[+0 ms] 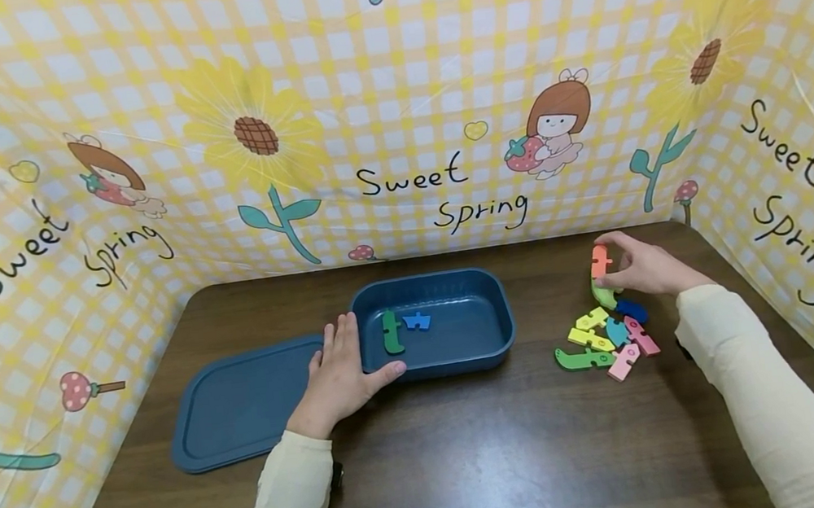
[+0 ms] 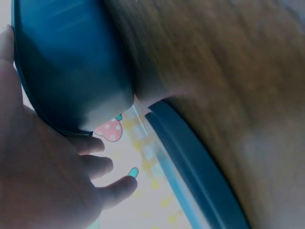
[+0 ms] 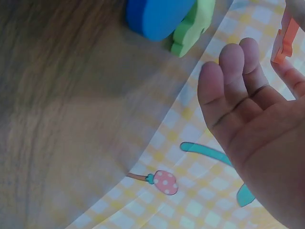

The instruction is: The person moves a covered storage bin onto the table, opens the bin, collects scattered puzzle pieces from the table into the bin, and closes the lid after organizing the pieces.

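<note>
My right hand (image 1: 647,265) pinches an orange notched puzzle piece (image 1: 600,261) between thumb and index finger, above the far end of a loose pile. In the right wrist view the orange piece shows at the upper right, and the other three fingers are free of it. A light green piece (image 1: 605,294) and a dark blue piece (image 1: 632,312) lie just below that hand. My left hand (image 1: 341,375) rests with extended fingers against the left side of a dark blue box (image 1: 461,357), its thumb along the near rim. Inside the box lie a green piece (image 1: 392,333) and a blue piece (image 1: 417,321).
Several more pieces lie in the pile on the brown table (image 1: 485,451): yellow (image 1: 592,340), teal (image 1: 616,331), pink (image 1: 624,362) and green (image 1: 583,360). A dark blue lid (image 1: 238,405) lies flat left of the box. Checked cloth (image 1: 393,108) stands behind and at both sides.
</note>
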`<move>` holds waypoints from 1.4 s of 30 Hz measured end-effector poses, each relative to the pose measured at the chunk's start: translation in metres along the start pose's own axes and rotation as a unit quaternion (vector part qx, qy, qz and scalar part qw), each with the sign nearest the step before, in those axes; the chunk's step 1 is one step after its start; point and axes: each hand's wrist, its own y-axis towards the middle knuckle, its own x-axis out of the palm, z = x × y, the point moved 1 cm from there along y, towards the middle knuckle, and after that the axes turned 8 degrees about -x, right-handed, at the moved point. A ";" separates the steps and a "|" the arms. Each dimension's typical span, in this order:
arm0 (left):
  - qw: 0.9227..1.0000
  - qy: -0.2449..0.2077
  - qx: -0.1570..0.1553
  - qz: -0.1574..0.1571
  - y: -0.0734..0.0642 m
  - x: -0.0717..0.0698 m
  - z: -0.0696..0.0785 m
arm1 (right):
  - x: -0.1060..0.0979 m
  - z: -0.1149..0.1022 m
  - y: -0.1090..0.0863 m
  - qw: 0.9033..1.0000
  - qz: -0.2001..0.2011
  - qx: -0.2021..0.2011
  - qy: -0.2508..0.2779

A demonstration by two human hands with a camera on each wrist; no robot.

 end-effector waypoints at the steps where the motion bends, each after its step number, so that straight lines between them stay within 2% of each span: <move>1: 1.000 -0.001 0.000 -0.001 0.000 0.000 0.000 | 0.000 -0.002 0.000 1.000 -0.001 -0.004 -0.001; 5: 1.000 -0.002 0.000 -0.001 0.000 0.000 0.000 | 0.001 -0.010 0.002 1.000 0.000 -0.023 -0.004; 20: 1.000 -0.004 0.002 0.001 -0.001 0.001 -0.001 | 0.005 -0.040 0.009 0.999 -0.003 -0.053 -0.005; 27: 1.000 -0.002 0.003 -0.002 -0.001 0.002 -0.002 | 0.009 -0.061 0.011 0.997 0.002 -0.077 -0.008; 35: 1.000 -0.009 -0.001 -0.003 -0.002 0.000 -0.001 | 0.019 -0.083 0.018 0.994 -0.003 -0.107 0.036; 42: 1.000 -0.011 0.000 -0.002 -0.002 -0.001 0.000 | 0.028 -0.101 0.023 0.991 -0.006 -0.133 0.016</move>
